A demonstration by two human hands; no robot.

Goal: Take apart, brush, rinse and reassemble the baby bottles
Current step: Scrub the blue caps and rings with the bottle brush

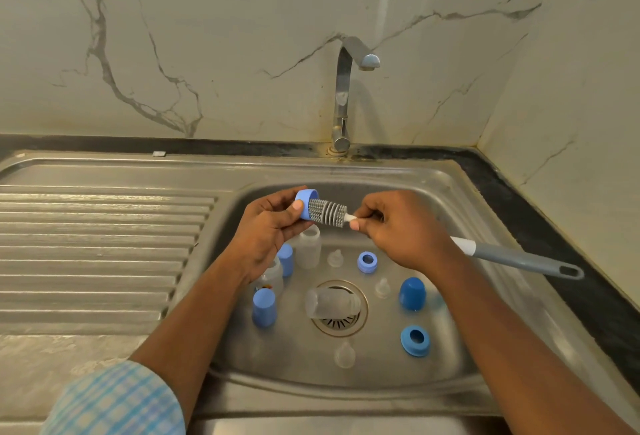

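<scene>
My left hand (268, 227) grips a light blue bottle ring (304, 204) above the steel sink (460, 199). My right hand (403, 228) pinches the neck of a grey bottle brush (327, 213), whose bristle head is pushed into the ring; its grey handle (526, 260) sticks out to the right. In the basin below lie a clear bottle on its side (330, 303) over the drain, an upright clear bottle (308, 244), a third bottle (272, 277) partly hidden by my left wrist, blue caps (264, 306) (412, 293) (286, 259), blue rings (367, 261) (415, 340) and clear teats (344, 355) (382, 287) (335, 258).
A chrome tap (344, 95) rises behind the basin with its spout pointing right; no water runs. A ribbed steel draining board (97, 247) lies to the left. A black counter edge (540, 227) and marble walls close the right and back.
</scene>
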